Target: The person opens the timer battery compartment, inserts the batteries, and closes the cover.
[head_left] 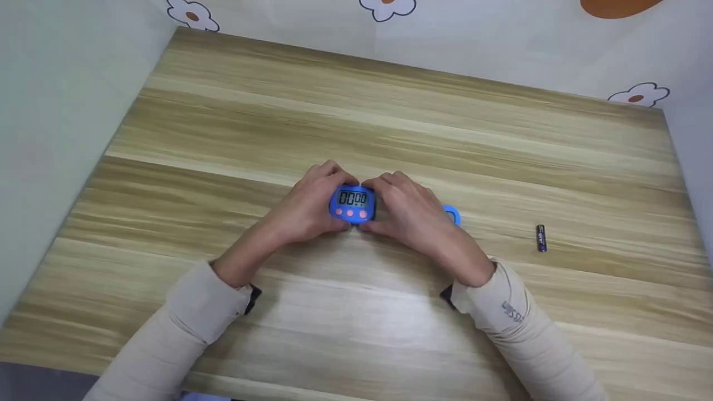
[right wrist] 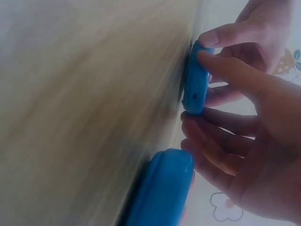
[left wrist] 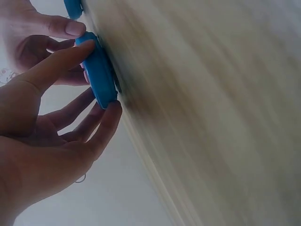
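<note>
A small blue digital timer (head_left: 352, 205) faces up between both hands, its display reading 00 00 above three pink buttons. My left hand (head_left: 312, 207) grips its left side, thumb at the near edge and fingers at the far edge. On the other side my right hand (head_left: 409, 210) holds it the same way. Seen edge-on in the left wrist view, the timer (left wrist: 98, 75) is pinched between fingers and thumbs close to the tabletop. The right wrist view shows a small dark hole in the side of the timer (right wrist: 196, 80).
A second blue object (head_left: 458, 215) lies right of my right hand, mostly hidden by it; in the right wrist view this thick blue object (right wrist: 164, 193) rests on the table. Farther right lies a small dark battery (head_left: 541, 238). The wooden table (head_left: 390, 111) meets walls behind and beside it.
</note>
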`<action>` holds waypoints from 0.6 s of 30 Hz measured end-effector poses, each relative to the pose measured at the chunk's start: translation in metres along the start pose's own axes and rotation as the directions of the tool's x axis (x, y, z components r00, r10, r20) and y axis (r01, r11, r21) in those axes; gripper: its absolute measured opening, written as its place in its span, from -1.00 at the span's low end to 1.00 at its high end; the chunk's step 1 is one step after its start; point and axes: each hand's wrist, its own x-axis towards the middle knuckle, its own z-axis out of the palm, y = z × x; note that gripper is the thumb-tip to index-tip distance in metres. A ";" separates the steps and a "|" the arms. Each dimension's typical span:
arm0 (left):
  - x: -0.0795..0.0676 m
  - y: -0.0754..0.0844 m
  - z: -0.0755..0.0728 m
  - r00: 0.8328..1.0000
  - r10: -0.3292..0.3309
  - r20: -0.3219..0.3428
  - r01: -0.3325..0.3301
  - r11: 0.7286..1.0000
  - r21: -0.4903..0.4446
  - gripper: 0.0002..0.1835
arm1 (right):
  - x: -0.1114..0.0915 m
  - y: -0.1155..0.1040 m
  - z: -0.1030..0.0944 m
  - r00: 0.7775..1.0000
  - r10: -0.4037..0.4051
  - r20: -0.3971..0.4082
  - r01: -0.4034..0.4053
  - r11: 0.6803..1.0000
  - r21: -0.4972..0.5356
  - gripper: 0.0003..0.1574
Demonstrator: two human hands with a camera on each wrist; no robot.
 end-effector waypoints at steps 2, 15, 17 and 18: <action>0.000 0.001 0.000 1.000 -0.009 0.008 0.009 1.000 0.012 -0.32 | 0.000 0.000 0.001 1.000 0.004 0.008 -0.004 1.000 -0.005 -0.24; 0.015 0.041 0.011 1.000 -0.011 0.016 0.009 0.994 0.113 -0.23 | -0.050 0.049 -0.057 0.994 -0.007 -0.110 0.031 0.976 0.214 -0.27; 0.023 0.053 0.019 0.999 0.021 0.036 -0.025 0.992 0.127 -0.28 | -0.063 0.060 -0.063 0.996 0.002 -0.090 0.017 0.976 0.219 -0.29; 0.028 0.058 0.024 0.998 0.034 0.056 -0.042 0.988 0.148 -0.29 | -0.068 0.065 -0.063 0.998 0.012 -0.068 0.003 0.976 0.218 -0.29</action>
